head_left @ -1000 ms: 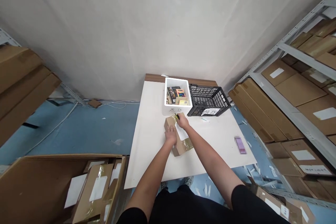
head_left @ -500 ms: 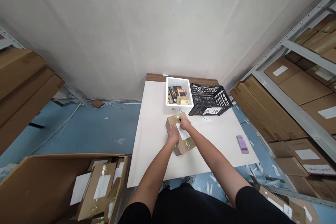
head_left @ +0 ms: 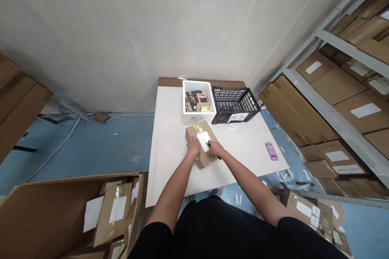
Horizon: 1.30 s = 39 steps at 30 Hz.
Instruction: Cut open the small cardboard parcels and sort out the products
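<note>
A taped brown cardboard box (head_left: pixel 192 131) with a white label (head_left: pixel 203 141) on top lies at the front of the white table (head_left: pixel 165 153). Across its left side, my left hand (head_left: pixel 193 145) rests flat with fingers stretched out. My right hand (head_left: pixel 215 148) is closed around a dark, slim box cutter (head_left: pixel 209 145), its front end over the label near the box's right edge. The blade is too small to make out. Just behind the box stands a white foam bin (head_left: pixel 199 119) holding several books and small packages.
A black plastic crate (head_left: pixel 234 107) with a paper sign stands beside the bin. On the table's right lies a blurred purple item (head_left: pixel 271 151). Shelves of cartons (head_left: pixel 331 107) flank the right; a large open carton (head_left: pixel 54 182) with parcels stands left. Scraps litter the floor.
My right hand has moved from the box's far end towards its near end, along the label. My left hand stays on the box. The view has shifted slightly.
</note>
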Available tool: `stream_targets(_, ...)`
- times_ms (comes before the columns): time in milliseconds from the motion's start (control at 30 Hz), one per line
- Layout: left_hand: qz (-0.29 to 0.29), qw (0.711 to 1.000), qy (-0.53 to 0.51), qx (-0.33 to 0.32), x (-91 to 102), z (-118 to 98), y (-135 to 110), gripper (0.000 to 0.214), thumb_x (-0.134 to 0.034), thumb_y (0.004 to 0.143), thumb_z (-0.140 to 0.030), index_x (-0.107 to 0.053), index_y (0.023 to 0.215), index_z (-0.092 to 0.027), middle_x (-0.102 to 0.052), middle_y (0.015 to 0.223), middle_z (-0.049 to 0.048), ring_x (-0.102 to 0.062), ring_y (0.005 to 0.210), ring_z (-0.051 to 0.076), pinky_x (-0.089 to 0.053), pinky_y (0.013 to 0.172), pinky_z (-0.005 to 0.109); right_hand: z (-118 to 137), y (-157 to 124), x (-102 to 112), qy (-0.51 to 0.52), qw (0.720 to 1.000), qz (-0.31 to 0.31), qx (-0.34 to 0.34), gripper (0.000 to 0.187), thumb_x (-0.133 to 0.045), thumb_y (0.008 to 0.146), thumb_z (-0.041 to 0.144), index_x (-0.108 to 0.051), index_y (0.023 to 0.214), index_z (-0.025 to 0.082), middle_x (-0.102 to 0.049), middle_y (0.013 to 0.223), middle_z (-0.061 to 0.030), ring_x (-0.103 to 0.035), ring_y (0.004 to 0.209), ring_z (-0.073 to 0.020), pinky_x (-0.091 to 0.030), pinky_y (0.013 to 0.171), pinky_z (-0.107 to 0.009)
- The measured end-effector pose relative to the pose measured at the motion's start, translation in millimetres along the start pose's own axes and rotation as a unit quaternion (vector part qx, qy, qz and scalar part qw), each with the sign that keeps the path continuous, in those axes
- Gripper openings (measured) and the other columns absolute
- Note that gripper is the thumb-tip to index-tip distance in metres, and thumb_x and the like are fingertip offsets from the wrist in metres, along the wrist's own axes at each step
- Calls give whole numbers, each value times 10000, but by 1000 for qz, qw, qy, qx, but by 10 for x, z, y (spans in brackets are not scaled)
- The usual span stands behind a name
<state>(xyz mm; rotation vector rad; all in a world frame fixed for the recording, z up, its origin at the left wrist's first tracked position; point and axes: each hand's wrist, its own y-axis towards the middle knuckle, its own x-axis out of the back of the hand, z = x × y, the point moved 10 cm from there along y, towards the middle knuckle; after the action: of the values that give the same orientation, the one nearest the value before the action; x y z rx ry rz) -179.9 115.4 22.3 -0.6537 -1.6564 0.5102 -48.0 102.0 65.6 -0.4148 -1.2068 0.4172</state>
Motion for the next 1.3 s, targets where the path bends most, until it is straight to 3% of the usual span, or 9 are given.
stream_targets(167, 2, 999, 31, -10, -21, 11, -17, 1502, -956, 559, -456, -34, 1704, -152, 106, 1745, 212, 141, 1603, 415, -420, 1171, 602, -422, -557, -302, 65, 995, 58, -41, 404, -732, 718, 140, -697, 1109, 240, -749, 1017, -102, -720, 618, -227, -501, 566, -295)
stream_targets(367, 6, 997, 71, -21, -5, 31, -73, 1462, -946, 616, -443, -12, 1701, -142, 133, 1740, 228, 130, 1616, 402, -428, 1177, 549, -630, -900, -369, 22, 999, 36, -23, 486, -713, 628, 32, -701, 1056, 261, -740, 863, -60, -724, 758, -256, -452, 599, -270)
stream_targets(467, -1, 997, 67, -37, 8, 50, -93, 1456, -939, 635, -457, 0, 1698, -128, 123, 1744, 235, 106, 1625, 391, -429, 1179, 531, -827, -931, -318, 111, 993, 26, -18, 432, -691, 719, 86, -695, 1114, 262, -717, 787, -10, -675, 603, -189, -468, 598, -265)
stream_targets(567, -25, 997, 56, -57, 34, 66, -96, 1452, -949, 623, -451, -24, 1697, -133, 61, 1745, 261, 73, 1625, 407, -391, 1204, 526, -1277, -977, -197, 245, 964, -72, -79, 422, -595, 905, 270, -588, 1327, 278, -703, 794, 28, -639, 534, -155, -505, 596, -260)
stream_targets(667, -40, 995, 60, -61, 35, 80, -100, 1420, -937, 640, -472, -46, 1696, -145, 4, 1744, 275, 32, 1627, 411, -334, 1233, 533, -1639, -993, -268, 279, 933, -157, -167, 580, -555, 961, 505, -437, 1467, 248, -731, 910, -19, -709, 664, -204, -541, 653, -292)
stream_targets(833, -44, 996, 79, -21, -82, -19, -201, 1384, -900, 672, -564, -106, 1685, -55, -32, 1731, 308, -27, 1624, 432, -326, 1240, 496, -1524, -587, -474, 281, 924, -178, -189, 795, -600, 921, 618, -303, 1524, 193, -742, 1151, -133, -743, 1046, -285, -553, 819, -329)
stream_targets(1000, -99, 989, 88, 67, -302, -514, -407, 1076, -484, 917, -784, -293, 1649, -18, -320, 1661, 323, -228, 1566, 512, -295, 1231, 607, -1674, -59, 10, 276, 916, -191, -221, 921, -701, 860, 611, -273, 1551, 176, -720, 1245, -196, -725, 1112, -333, -548, 847, -365)
stream_targets(1167, -79, 992, 83, 48, -539, -1302, -541, 718, -417, 1026, -566, -579, 1491, -44, -589, 1463, 315, -529, 1376, 498, -415, 1116, 629, -2024, 263, 643, 253, 934, -194, -161, 771, -659, 918, 576, -382, 1520, 183, -749, 1154, -158, -731, 1058, -299, -535, 871, -334)
stream_targets(1300, -55, 997, 29, 52, -434, -1433, -538, 543, -406, 1034, -428, -701, 1351, -101, -697, 1318, 263, -647, 1249, 412, -514, 1019, 523, -2371, 164, 728, 328, 920, -178, -120, 489, -358, 1062, 492, -443, 1454, 212, -747, 907, -32, -732, 708, -183, -553, 742, -262)
